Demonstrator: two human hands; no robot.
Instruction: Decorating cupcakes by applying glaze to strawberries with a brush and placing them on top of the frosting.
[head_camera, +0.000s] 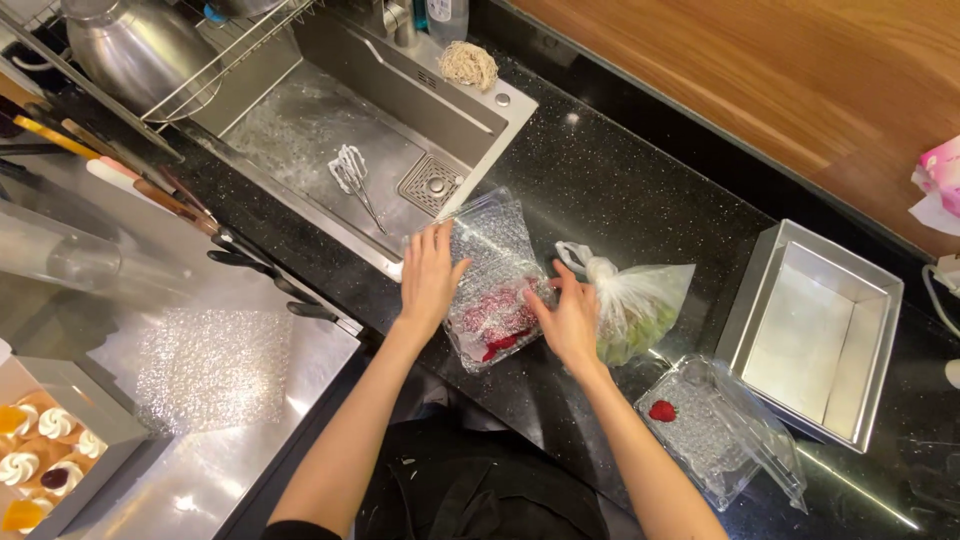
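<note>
- Head view: both hands rest on a clear plastic box (497, 290) with red fruit inside, lying on the black counter (620, 190) just right of the sink (330, 140).
- The left hand (428, 282) lies flat on the box's left edge, fingers spread, gripping nothing.
- The right hand (568, 318) presses the box's right edge, fingers bent against it; I cannot tell whether it pinches the lid.
- A tied plastic bag (635, 300) of greens touches the right hand's far side.
- A second open box (715, 430) holds 1 strawberry (662, 411), beside a square metal pan (812, 330).
- A whisk (352, 175) lies in the sink.
</note>
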